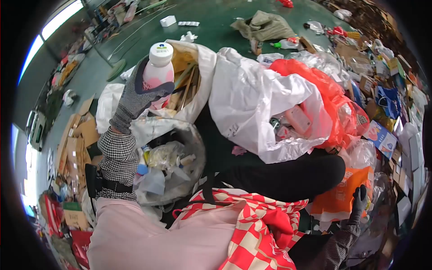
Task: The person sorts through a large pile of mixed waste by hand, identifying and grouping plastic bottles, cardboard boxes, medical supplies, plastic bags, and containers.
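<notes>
A grey glove covers my left hand [139, 92], whose fingers wrap round a pink and white bottle [157, 72] with a white cap, held upright. Behind the bottle is a white sack [206, 67] with cardboard strips inside. Below my left wrist stands an open sack [195, 148] holding clear plastic and bottles. My right hand [359, 200], also gloved, is at the lower right beside an orange bag [337, 198]; its fingers point up and seem to hold nothing. A white bag [243, 103] in the middle contains a pink container [298, 120].
A red plastic bag [310, 78] adjoins the white one. Mixed waste and cardboard [366, 85] pile up along the right. Flattened cardboard [74, 153] lies at the left. On the green floor [211, 33] are a woven sack [265, 27] and a white box [168, 21].
</notes>
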A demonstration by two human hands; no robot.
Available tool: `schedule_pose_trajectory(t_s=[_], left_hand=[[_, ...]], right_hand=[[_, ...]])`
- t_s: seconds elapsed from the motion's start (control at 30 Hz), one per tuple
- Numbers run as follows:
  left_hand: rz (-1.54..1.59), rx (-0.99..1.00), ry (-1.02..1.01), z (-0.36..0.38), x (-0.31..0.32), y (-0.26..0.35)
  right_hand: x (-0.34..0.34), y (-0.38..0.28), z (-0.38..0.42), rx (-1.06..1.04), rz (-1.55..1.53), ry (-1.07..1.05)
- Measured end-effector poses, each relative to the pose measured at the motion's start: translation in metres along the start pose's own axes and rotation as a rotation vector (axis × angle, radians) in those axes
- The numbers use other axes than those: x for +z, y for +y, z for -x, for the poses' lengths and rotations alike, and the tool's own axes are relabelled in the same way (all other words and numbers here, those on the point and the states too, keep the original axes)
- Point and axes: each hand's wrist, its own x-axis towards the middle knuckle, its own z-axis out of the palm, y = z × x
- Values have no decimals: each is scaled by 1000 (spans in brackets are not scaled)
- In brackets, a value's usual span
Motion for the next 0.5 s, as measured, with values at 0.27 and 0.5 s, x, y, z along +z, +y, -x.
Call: schedule_pose_trajectory(t_s=[0.27, 0.5], left_hand=[[184, -315, -464, 114, -2, -99], [-378, -172, -796, 149, 97, -87]], right_hand=[[13, 16, -22, 74, -7, -107], [9, -2, 2, 90, 14, -22]])
